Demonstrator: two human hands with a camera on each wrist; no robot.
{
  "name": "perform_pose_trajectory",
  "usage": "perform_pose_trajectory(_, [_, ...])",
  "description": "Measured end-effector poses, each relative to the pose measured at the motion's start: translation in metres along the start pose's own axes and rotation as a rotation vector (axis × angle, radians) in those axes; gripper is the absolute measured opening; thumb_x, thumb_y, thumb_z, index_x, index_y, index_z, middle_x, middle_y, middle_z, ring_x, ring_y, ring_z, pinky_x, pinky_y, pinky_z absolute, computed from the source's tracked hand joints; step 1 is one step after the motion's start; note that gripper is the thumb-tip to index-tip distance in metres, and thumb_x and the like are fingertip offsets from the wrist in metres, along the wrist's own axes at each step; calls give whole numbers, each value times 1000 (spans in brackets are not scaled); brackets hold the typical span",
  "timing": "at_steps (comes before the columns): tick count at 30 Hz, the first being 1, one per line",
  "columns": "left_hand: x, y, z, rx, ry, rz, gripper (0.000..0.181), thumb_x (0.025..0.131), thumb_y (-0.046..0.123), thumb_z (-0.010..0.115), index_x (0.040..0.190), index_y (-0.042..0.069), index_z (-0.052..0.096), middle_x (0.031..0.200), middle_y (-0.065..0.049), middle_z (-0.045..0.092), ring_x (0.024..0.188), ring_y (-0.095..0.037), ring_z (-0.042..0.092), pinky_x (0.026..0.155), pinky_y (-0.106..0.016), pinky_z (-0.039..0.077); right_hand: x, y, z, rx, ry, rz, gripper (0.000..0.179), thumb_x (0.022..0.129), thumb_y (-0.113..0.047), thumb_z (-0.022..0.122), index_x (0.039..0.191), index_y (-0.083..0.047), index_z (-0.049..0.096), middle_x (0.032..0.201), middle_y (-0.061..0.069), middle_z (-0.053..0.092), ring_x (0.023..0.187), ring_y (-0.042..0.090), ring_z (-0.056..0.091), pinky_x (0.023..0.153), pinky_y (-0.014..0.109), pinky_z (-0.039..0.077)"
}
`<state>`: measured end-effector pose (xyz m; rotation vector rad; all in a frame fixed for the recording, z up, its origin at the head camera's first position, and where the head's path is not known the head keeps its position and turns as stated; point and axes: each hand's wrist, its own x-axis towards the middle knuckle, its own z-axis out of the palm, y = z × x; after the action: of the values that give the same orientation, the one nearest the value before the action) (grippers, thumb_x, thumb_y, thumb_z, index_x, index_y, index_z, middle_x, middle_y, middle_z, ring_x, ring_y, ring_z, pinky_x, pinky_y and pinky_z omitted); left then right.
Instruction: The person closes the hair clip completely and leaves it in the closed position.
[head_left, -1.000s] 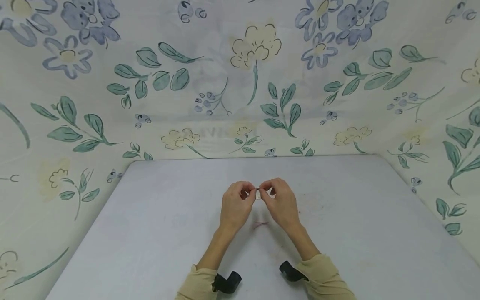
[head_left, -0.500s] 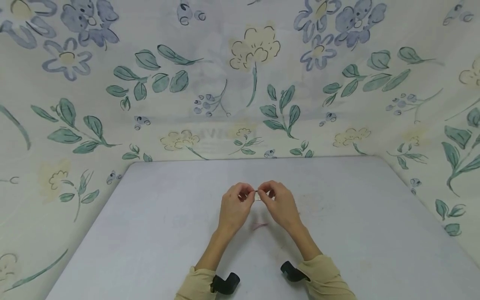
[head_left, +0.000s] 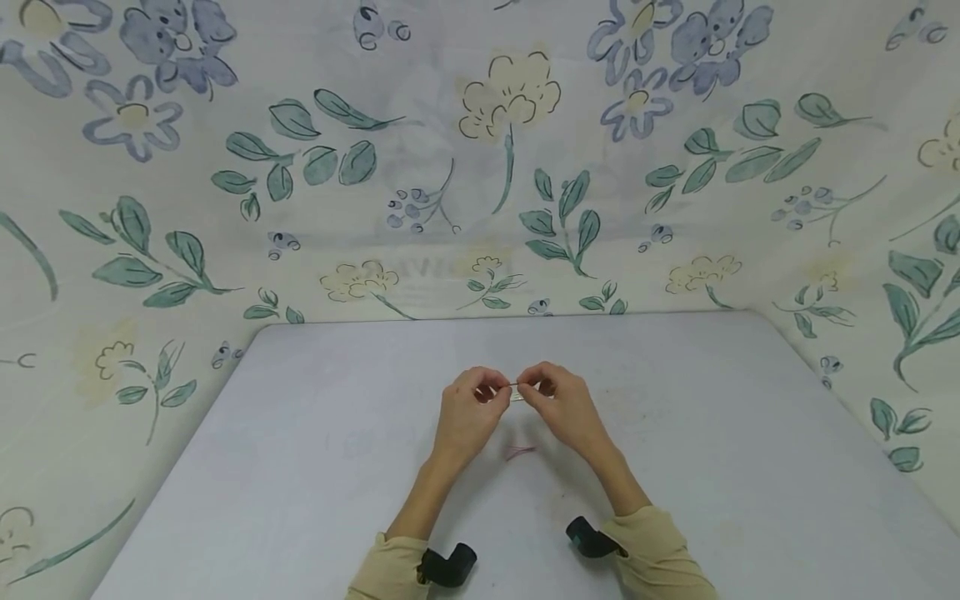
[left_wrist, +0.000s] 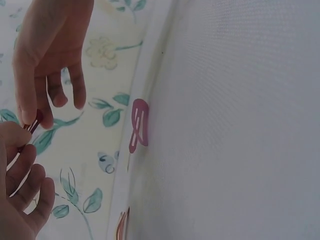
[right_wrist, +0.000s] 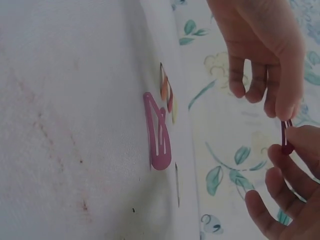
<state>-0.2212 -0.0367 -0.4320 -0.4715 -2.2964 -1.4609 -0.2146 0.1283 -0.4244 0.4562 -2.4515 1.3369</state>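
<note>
A dark red snap hair clip (head_left: 513, 384) is held between both hands above the table. My left hand (head_left: 471, 417) pinches one end between thumb and index finger, its other fingers loosely bent. At the other end, my right hand (head_left: 561, 408) pinches the clip (right_wrist: 286, 137) the same way. The slotted middle shows between the fingertips; both ends are partly covered. Below the hands, a larger-looking pink snap hair clip (right_wrist: 161, 145) lies on the table with its inner tongue sprung out to one side; the left wrist view shows this pink clip (left_wrist: 140, 122) too.
Beyond the pink clip, several small orange, red and yellow clips (right_wrist: 170, 100) lie on the white table (head_left: 315, 450). Small dark specks dot the surface. A floral cloth (head_left: 465, 183) hangs behind and along the sides. Black wrist cameras (head_left: 450, 567) project from beige sleeves.
The fingertips have drawn slightly apart, so more of the thin held clip shows between them. The right wrist has shifted a little to the right. The pink clip stays put.
</note>
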Motion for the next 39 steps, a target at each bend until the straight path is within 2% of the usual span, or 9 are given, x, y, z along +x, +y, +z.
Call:
perform_pose_trajectory(3, [-1,-1,-1,8,-8,19,8,82,3,71,85,10,70,81,0,65,73,-15,57,67,-24,48,-1,0,-1,-1,-14,9,6,91,-9,70,97,-8,70,91,2,68,79,15,56,73,30,48])
perform_pose_trajectory(6, [0,-3,-2,29,-28,33,7,83,4,71,87,10,71,82,0,66,71,-13,55,66,-24,49,0,1,-3,-33,-23,-19,7,89,-7,71,97,-8,70,91,2,67,78,14,56,70,29,48])
perform_pose_trajectory(13, [3,0,-2,126,-71,55,8,85,6,70,92,10,71,86,-1,67,74,-18,57,68,-27,48,6,4,-5,-206,-37,-104,16,88,-6,72,104,-8,71,92,3,66,80,20,59,69,31,50])
perform_pose_trajectory(17, [3,-1,1,217,-101,57,9,86,8,69,94,10,72,88,-2,67,77,-19,58,69,-30,47,8,5,-4,-283,-51,-94,19,89,-9,72,108,-8,72,96,3,68,84,21,59,71,32,50])
perform_pose_trajectory(23, [6,-5,7,311,-136,54,6,86,10,69,92,12,71,85,1,67,78,-17,57,68,-30,47,9,9,-3,-313,-82,-51,14,89,-9,72,103,-9,74,94,2,67,84,19,57,71,32,50])
perform_pose_trajectory(28, [13,-6,9,426,-210,48,6,87,14,70,92,12,72,84,2,68,81,-16,59,68,-32,49,12,14,-2,-378,-123,-32,13,89,-10,73,102,-10,75,93,1,66,84,18,57,72,33,50])
perform_pose_trajectory(32, [19,-6,9,511,-269,68,6,88,16,71,91,12,73,84,2,70,87,-19,63,71,-36,52,17,16,-1,-429,-170,-30,12,89,-12,73,101,-10,75,91,1,66,86,19,59,73,34,51])
perform_pose_trajectory(39, [24,-9,12,542,-342,37,5,87,14,73,90,11,75,85,-1,70,91,-22,63,75,-39,53,24,23,2,-541,-256,-59,12,87,-14,75,98,-10,75,87,0,66,84,19,61,74,37,52])
